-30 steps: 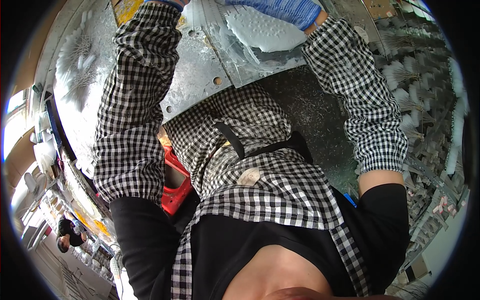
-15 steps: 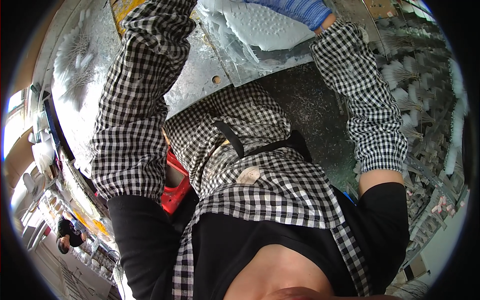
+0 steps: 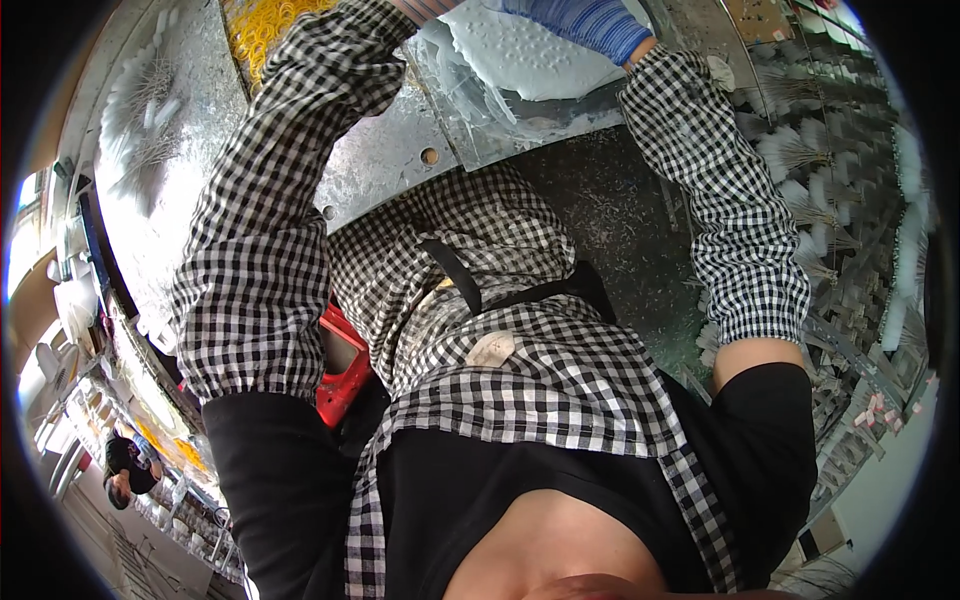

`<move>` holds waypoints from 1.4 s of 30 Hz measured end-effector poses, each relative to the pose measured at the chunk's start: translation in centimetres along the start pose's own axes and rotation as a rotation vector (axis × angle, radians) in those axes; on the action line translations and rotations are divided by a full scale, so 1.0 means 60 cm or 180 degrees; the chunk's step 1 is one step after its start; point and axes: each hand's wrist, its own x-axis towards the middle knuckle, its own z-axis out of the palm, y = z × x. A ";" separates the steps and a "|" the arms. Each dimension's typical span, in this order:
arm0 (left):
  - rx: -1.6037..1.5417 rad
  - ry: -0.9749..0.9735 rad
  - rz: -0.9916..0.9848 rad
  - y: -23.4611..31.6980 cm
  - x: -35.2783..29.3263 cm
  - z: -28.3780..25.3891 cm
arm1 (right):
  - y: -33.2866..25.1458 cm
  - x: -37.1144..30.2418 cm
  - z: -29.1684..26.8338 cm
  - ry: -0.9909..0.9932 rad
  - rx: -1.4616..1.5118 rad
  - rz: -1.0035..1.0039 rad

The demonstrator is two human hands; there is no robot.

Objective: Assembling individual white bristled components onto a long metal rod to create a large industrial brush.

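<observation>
At the top edge my right hand, in a blue striped knit glove, is over a mass of thick white paste with a bumpy surface. Its fingers run out of view, so what it holds, if anything, is hidden. My left hand shows only as a sliver at the top edge, left of the paste; its fingers are cut off too. The paste lies smeared on a clear sheet or plate on the metal worktop. Both forearms wear black-and-white checked sleeves.
Yellow rings like rubber bands lie beyond my left forearm. Pale bristle bundles rest at the worktop's far left. More bristle bundles fill a rack on the right. A red plastic object is beside my lap. Another person is at lower left.
My left forearm has swung a little to the right at its wrist end, uncovering more yellow rings. My right hand has shifted slightly left and up, and more of the left wrist shows.
</observation>
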 end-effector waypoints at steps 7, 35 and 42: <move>0.0255 -0.0067 0.0521 0.000 -0.021 0.018 | 0.026 -0.007 0.034 0.0185 -0.0047 -0.0345; -0.0027 -0.0313 -0.0534 0.012 0.029 -0.014 | -0.012 -0.008 -0.026 -0.0205 0.0433 0.0483; 0.0609 -0.0639 0.0826 0.022 0.018 -0.011 | 0.024 -0.021 0.019 0.0629 -0.0769 -0.0913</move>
